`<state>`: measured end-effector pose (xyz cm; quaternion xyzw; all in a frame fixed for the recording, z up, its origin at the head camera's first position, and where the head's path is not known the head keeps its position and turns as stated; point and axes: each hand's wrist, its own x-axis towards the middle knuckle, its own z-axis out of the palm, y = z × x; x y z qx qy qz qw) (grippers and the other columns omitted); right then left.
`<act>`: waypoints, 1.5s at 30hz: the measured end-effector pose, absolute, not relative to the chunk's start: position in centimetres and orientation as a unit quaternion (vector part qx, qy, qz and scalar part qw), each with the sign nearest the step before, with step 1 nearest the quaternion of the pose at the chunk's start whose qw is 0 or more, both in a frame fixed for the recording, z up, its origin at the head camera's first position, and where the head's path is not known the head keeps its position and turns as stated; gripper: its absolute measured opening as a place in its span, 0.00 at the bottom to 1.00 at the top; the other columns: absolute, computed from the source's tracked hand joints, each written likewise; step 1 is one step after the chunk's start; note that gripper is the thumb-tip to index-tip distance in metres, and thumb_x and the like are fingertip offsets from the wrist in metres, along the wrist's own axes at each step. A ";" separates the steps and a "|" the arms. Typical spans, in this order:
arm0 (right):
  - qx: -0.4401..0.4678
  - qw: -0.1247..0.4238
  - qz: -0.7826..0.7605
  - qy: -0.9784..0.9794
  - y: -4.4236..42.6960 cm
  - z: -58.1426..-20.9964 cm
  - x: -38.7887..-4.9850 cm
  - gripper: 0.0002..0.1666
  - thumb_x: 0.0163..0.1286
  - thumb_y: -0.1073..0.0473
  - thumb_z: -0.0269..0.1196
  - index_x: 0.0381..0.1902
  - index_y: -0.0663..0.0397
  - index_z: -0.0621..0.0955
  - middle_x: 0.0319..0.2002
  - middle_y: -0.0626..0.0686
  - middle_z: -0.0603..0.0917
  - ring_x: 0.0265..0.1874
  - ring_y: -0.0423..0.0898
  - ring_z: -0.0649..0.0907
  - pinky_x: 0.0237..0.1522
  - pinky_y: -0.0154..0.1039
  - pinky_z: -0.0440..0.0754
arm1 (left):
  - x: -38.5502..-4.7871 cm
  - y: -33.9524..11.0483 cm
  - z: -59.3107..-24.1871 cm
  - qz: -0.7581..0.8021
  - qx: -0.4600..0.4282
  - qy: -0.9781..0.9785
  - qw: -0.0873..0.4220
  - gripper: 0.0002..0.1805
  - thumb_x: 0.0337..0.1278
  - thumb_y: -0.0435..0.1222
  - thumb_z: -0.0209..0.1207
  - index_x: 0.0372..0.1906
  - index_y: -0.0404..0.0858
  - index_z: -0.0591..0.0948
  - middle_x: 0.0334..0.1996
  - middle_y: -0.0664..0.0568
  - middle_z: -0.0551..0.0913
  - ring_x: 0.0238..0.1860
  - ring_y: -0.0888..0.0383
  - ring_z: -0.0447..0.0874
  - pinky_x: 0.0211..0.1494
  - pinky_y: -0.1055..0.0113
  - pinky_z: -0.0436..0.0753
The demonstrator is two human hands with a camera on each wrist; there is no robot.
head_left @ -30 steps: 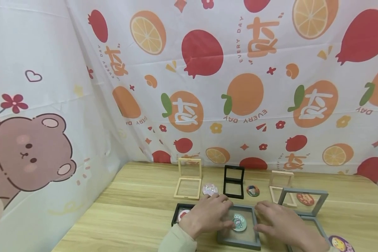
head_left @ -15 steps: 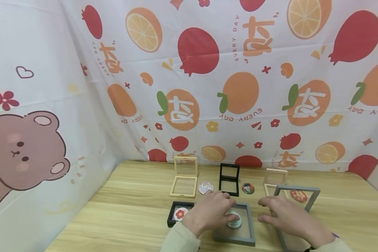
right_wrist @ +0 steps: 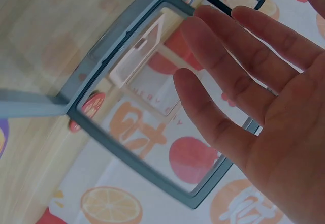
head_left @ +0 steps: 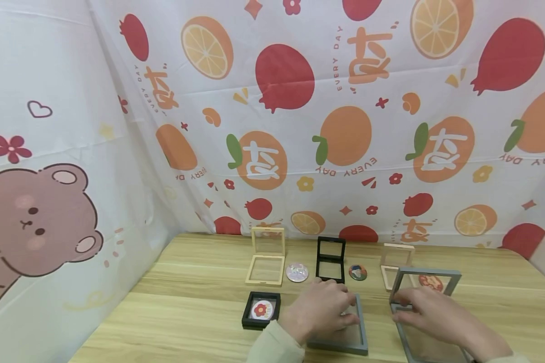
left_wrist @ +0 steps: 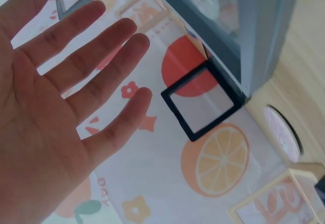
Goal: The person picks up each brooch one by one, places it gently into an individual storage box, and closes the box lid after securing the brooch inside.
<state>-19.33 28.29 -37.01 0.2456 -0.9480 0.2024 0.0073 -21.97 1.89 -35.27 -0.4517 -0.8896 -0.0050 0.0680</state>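
Note:
My left hand point(head_left: 320, 310) is over a closed grey display frame point(head_left: 340, 348) and hides most of its clear window. In the left wrist view its fingers are loosely extended, apart from the frame's thick side point(left_wrist: 259, 46). My right hand point(head_left: 431, 315) hovers at the hinge of a second grey display frame point(head_left: 404, 337), whose lid point(head_left: 429, 271) stands up. Its fingers are extended and hold nothing in the right wrist view, with the raised lid point(right_wrist: 131, 159) behind them. Left of my left hand lies a small black frame point(head_left: 246, 317) containing a red-flower badge point(head_left: 262, 309).
Along the back stand an open cream frame point(head_left: 249, 277), an open black frame point(head_left: 331, 259) and another open cream frame point(head_left: 398, 246). Between them lie a pale badge point(head_left: 297, 272) and a dark multicoloured badge point(head_left: 357, 272). A red badge point(head_left: 430, 282) shows through the raised grey lid.
My right hand has moved right, from beside the closed grey frame to the open one. My left hand has shifted right over the closed frame, covering its green badge. The head view has turned slightly.

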 end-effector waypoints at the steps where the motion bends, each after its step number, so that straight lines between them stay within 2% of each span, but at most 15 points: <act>1: 0.245 0.006 0.204 -0.948 28.4 -37.0 -19.3 0.18 0.67 0.50 0.70 0.44 0.58 0.85 0.38 0.52 0.88 0.37 0.51 0.87 0.35 0.47 0.85 | -21.9 2.0 -35.3 -0.006 -0.455 -0.888 0.070 0.13 0.64 0.55 0.64 0.43 0.53 0.88 0.34 0.67 0.83 0.34 0.71 0.78 0.39 0.69 0.78; 4: 0.247 0.001 0.207 -0.947 28.9 -37.0 -19.3 0.17 0.67 0.50 0.70 0.43 0.58 0.86 0.36 0.49 0.88 0.34 0.46 0.87 0.33 0.44 0.84 | -21.8 2.3 -35.5 -0.013 -0.463 -0.884 0.070 0.12 0.64 0.55 0.65 0.42 0.53 0.88 0.34 0.68 0.83 0.34 0.72 0.78 0.38 0.71 0.75; 7: 0.237 -0.010 0.212 -0.948 29.1 -37.1 -19.3 0.20 0.67 0.49 0.70 0.46 0.60 0.86 0.36 0.49 0.88 0.34 0.44 0.87 0.33 0.42 0.84 | -21.8 2.7 -35.7 -0.018 -0.471 -0.879 0.073 0.12 0.63 0.55 0.65 0.41 0.53 0.88 0.35 0.69 0.84 0.33 0.74 0.77 0.36 0.74 0.74; 12: 0.217 -0.022 0.215 -0.952 29.8 -37.1 -19.2 0.23 0.68 0.48 0.69 0.48 0.62 0.86 0.39 0.51 0.88 0.36 0.46 0.86 0.35 0.42 0.83 | -21.8 3.4 -35.9 -0.034 -0.489 -0.871 0.042 0.13 0.65 0.54 0.64 0.42 0.52 0.89 0.35 0.68 0.84 0.32 0.75 0.77 0.40 0.77 0.75; 16: 0.207 -0.022 0.217 -0.954 30.4 -37.2 -19.1 0.20 0.69 0.49 0.68 0.46 0.62 0.86 0.39 0.52 0.88 0.36 0.46 0.85 0.34 0.40 0.83 | -21.7 3.8 -35.9 -0.031 -0.487 -0.872 0.018 0.15 0.66 0.55 0.62 0.46 0.53 0.88 0.37 0.69 0.84 0.37 0.74 0.78 0.47 0.74 0.77; 21: 0.216 -0.005 0.217 -0.952 31.5 -37.4 -18.9 0.15 0.69 0.55 0.68 0.44 0.62 0.85 0.38 0.53 0.87 0.33 0.42 0.84 0.32 0.38 0.82 | -21.4 4.4 -36.0 -0.016 -0.490 -0.871 0.032 0.16 0.66 0.57 0.61 0.46 0.55 0.88 0.38 0.70 0.83 0.39 0.74 0.79 0.48 0.72 0.76; 25: 0.225 0.004 0.209 -0.952 32.3 -37.3 -18.7 0.14 0.69 0.57 0.68 0.43 0.64 0.84 0.38 0.54 0.87 0.33 0.42 0.85 0.32 0.39 0.82 | -21.3 5.1 -36.1 -0.016 -0.491 -0.871 0.019 0.16 0.67 0.58 0.59 0.48 0.56 0.88 0.40 0.71 0.83 0.40 0.75 0.78 0.48 0.73 0.75; 30: 0.214 -0.017 0.218 -0.952 32.6 -37.0 -18.6 0.13 0.71 0.58 0.66 0.43 0.64 0.84 0.38 0.52 0.87 0.33 0.41 0.85 0.33 0.39 0.82 | -21.2 5.8 -36.3 -0.011 -0.489 -0.872 0.000 0.17 0.68 0.59 0.58 0.50 0.57 0.87 0.44 0.71 0.83 0.43 0.75 0.78 0.49 0.74 0.75; 35: 0.204 -0.036 0.230 -0.951 33.1 -37.0 -18.6 0.13 0.74 0.59 0.63 0.45 0.66 0.84 0.37 0.47 0.85 0.33 0.38 0.82 0.33 0.37 0.81 | -21.0 6.3 -36.5 -0.006 -0.483 -0.875 -0.004 0.16 0.68 0.59 0.57 0.50 0.59 0.87 0.46 0.72 0.82 0.49 0.74 0.77 0.55 0.70 0.75; 40: 0.190 -0.051 0.235 -0.952 33.9 -37.3 -18.6 0.16 0.75 0.58 0.62 0.46 0.70 0.83 0.37 0.48 0.85 0.32 0.38 0.82 0.33 0.37 0.81 | -20.9 6.8 -36.8 0.008 -0.487 -0.873 -0.001 0.16 0.69 0.59 0.56 0.50 0.60 0.87 0.47 0.73 0.82 0.50 0.73 0.77 0.57 0.69 0.73; 45: 0.175 -0.067 0.245 -0.951 34.5 -37.5 -18.5 0.18 0.76 0.56 0.61 0.47 0.69 0.83 0.38 0.48 0.85 0.33 0.39 0.82 0.33 0.37 0.81 | -20.9 7.2 -36.9 0.016 -0.491 -0.871 0.001 0.16 0.69 0.59 0.56 0.51 0.60 0.87 0.48 0.73 0.82 0.51 0.72 0.77 0.57 0.69 0.73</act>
